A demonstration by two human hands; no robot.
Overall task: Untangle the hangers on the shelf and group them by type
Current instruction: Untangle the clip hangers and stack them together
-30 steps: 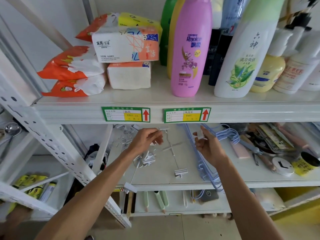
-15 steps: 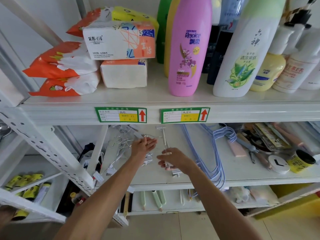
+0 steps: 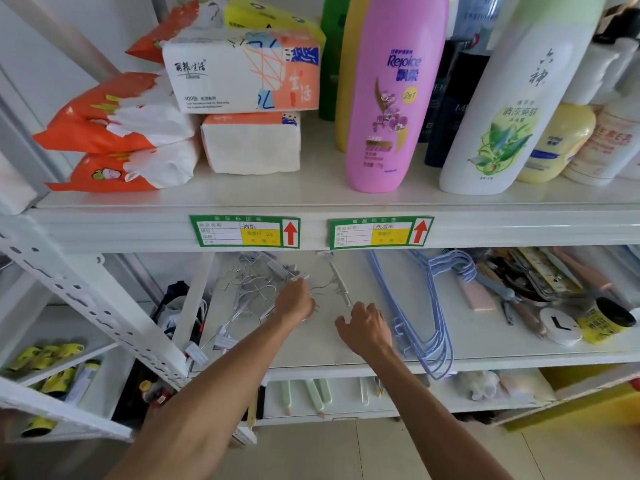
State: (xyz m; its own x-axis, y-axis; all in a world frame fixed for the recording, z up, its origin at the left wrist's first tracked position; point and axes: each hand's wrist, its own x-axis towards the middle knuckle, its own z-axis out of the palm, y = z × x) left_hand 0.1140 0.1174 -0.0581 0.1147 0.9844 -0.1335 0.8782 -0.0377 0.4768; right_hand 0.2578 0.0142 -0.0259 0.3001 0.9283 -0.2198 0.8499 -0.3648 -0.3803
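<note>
White clip hanger (image 3: 337, 282) lies just ahead of my right hand (image 3: 365, 329), long axis pointing away from me, near end by curled fingers; grip unclear. My left hand (image 3: 298, 301) sits buried in wire tangle (image 3: 252, 289) leftward; hold unclear. Blue hangers (image 3: 429, 327) right of right hand.

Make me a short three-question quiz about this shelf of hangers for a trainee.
1. True or false: the light-blue wire hangers lie right of the right hand.
2. Which hand is at the tangled pile of white clip hangers? A. left hand B. right hand
3. Fill in: the tall pink plastic shampoo bottle stands on the white metal shelf ___ the hangers.
Key: 1 true; 2 A; 3 above.
</note>
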